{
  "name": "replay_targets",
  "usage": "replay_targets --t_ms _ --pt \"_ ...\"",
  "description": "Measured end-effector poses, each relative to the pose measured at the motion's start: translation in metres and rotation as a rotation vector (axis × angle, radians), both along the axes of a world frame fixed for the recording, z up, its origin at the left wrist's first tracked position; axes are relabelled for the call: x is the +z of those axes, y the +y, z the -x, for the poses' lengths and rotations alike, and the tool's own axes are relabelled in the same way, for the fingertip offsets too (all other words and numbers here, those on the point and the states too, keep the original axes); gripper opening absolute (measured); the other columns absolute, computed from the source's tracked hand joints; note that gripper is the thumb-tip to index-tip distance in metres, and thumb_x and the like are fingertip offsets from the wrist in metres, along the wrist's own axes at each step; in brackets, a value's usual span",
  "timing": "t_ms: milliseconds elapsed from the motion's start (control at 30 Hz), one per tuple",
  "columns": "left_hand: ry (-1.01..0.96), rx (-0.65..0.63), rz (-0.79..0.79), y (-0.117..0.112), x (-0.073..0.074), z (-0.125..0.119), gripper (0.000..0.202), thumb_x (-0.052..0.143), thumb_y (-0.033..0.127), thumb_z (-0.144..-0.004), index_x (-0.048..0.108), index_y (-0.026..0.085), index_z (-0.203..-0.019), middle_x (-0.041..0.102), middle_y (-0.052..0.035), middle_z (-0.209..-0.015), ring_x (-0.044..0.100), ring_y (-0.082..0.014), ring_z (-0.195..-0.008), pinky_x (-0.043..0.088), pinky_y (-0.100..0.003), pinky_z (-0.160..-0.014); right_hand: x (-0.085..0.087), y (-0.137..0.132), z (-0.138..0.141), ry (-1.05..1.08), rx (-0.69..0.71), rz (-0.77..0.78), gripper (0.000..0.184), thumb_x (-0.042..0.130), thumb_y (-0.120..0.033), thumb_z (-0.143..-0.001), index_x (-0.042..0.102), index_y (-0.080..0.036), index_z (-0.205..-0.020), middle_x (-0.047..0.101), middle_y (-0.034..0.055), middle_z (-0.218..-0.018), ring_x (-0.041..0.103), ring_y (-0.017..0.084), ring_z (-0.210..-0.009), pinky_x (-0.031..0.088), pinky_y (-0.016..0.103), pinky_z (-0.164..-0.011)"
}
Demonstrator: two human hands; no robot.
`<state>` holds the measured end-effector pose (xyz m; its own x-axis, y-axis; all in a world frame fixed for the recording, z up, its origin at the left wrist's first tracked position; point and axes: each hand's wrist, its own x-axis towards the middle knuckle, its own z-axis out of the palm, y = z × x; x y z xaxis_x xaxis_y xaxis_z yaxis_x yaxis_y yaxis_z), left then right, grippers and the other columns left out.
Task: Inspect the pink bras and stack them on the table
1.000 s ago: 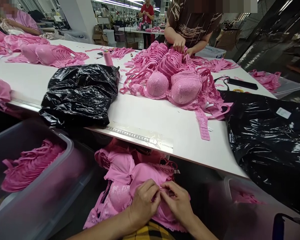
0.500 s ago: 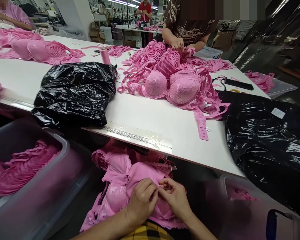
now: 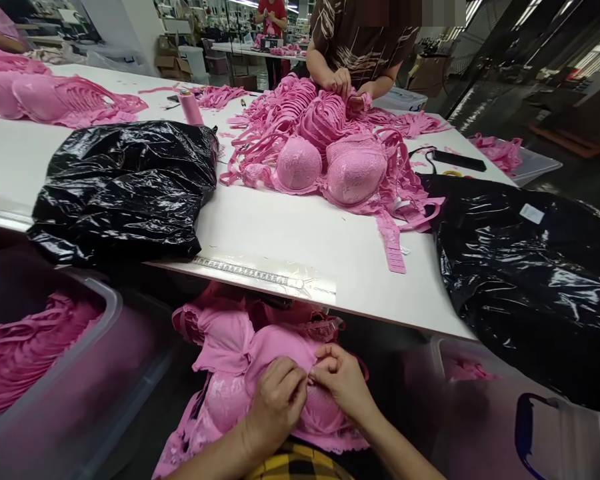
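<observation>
Pink bras [image 3: 225,397] lie over my lap below the table edge, some with lace cups and some with smooth inner cups facing up. My left hand [image 3: 280,393] is closed, its thumb and fingers pinched together over the middle of the bras. Right beside it, my right hand [image 3: 341,381] pinches with thumb and forefinger at nearly the same spot. Whatever sits between the fingertips is too small to make out. A large stack of nested pink bras [image 3: 347,170] lies on the white table [image 3: 275,230] ahead.
Black plastic bags [image 3: 130,193] [image 3: 525,280] lie at left and right on the table. A measuring tape [image 3: 240,269] runs along its edge. Clear bins [image 3: 113,303] with pink pieces stand either side of me. Across the table, a co-worker's hands [image 3: 341,81] handle bras.
The whole view has shifted slightly, so the table things sit further left. My hands stay pinched together over the bras, with only slight finger movement.
</observation>
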<state>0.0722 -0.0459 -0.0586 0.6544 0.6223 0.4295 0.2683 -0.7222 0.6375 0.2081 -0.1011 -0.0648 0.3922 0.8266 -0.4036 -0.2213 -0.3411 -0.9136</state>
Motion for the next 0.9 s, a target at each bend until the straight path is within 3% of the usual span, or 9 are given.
replay_targets --t_ms 100,267,333,433,500,600,733,900 --pt "-0.048 -0.011 -0.007 0.003 0.002 -0.001 0.015 0.048 0.006 -0.082 0.057 0.016 -0.077 0.057 -0.0038 -0.069 0.052 -0.0148 -0.065 0.044 -0.026 -0.06 0.002 0.001 -0.001 0.203 -0.057 0.008 0.038 0.076 -0.027 -0.055 0.048 -0.018 -0.079 0.062 -0.0045 -0.047 0.053 0.01 -0.042 0.042 0.02 -0.046" --pt "-0.096 -0.053 -0.091 0.006 0.006 -0.004 0.015 0.048 0.003 -0.081 0.057 0.015 -0.08 0.057 -0.0036 -0.068 0.051 -0.0149 -0.063 0.043 -0.027 -0.058 0.005 0.008 0.007 0.275 -0.135 0.046 0.053 0.08 -0.035 -0.052 0.048 -0.018 -0.091 0.051 -0.0123 -0.04 0.038 0.006 -0.028 0.034 0.016 -0.03" --pt "-0.103 -0.055 -0.061 0.008 0.009 -0.001 0.015 0.048 0.004 -0.082 0.056 0.016 -0.081 0.057 -0.0037 -0.069 0.051 -0.0151 -0.065 0.044 -0.027 -0.059 0.006 0.006 0.007 0.314 -0.109 0.073 0.049 0.08 -0.039 -0.052 0.052 -0.016 -0.086 0.056 -0.0084 -0.043 0.041 0.005 -0.028 0.036 0.016 -0.029" --pt "-0.108 -0.053 -0.004 0.009 0.012 0.002 0.014 0.048 0.005 -0.083 0.056 0.016 -0.081 0.055 -0.0035 -0.069 0.052 -0.0152 -0.067 0.045 -0.027 -0.06 0.008 -0.002 0.003 0.373 -0.041 0.126 0.04 0.08 -0.042 -0.053 0.056 -0.012 -0.064 0.061 -0.0006 -0.045 0.044 0.005 -0.027 0.034 0.015 -0.028" --pt "-0.103 -0.066 -0.001 0.007 0.013 0.002 0.014 0.049 0.005 -0.083 0.056 0.016 -0.08 0.055 -0.0033 -0.069 0.052 -0.0151 -0.066 0.044 -0.027 -0.06 0.008 -0.006 0.001 0.397 -0.021 0.129 0.039 0.081 -0.04 -0.052 0.056 -0.011 -0.057 0.06 0.0001 -0.044 0.047 0.005 -0.029 0.035 0.013 -0.03" --pt "-0.086 -0.099 -0.047 0.003 0.014 0.0 0.014 0.048 0.004 -0.082 0.056 0.016 -0.079 0.056 -0.0037 -0.068 0.051 -0.0151 -0.064 0.043 -0.027 -0.058 0.006 -0.006 0.006 0.422 -0.038 0.089 0.038 0.083 -0.037 -0.05 0.054 -0.013 -0.057 0.059 -0.0027 -0.042 0.049 0.005 -0.031 0.036 0.012 -0.032" --pt "-0.085 -0.115 -0.095 0.002 0.018 0.0 0.015 0.048 0.003 -0.082 0.056 0.015 -0.081 0.055 -0.0037 -0.066 0.049 -0.015 -0.062 0.041 -0.027 -0.056 0.005 0.0 0.017 0.455 -0.073 0.012 0.041 0.079 -0.041 -0.057 0.047 -0.016 -0.057 0.05 -0.0073 -0.034 0.038 0.002 -0.026 0.028 0.011 -0.028" --pt "-0.077 -0.097 -0.047 0.006 0.026 0.005 0.013 0.048 0.004 -0.083 0.055 0.016 -0.082 0.054 -0.004 -0.07 0.05 -0.0153 -0.066 0.043 -0.027 -0.059 0.013 -0.004 0.012 0.538 0.018 -0.067 0.037 0.081 -0.037 -0.057 0.055 -0.014 -0.071 0.06 -0.0026 -0.057 0.055 0.007 -0.045 0.045 0.015 -0.04"
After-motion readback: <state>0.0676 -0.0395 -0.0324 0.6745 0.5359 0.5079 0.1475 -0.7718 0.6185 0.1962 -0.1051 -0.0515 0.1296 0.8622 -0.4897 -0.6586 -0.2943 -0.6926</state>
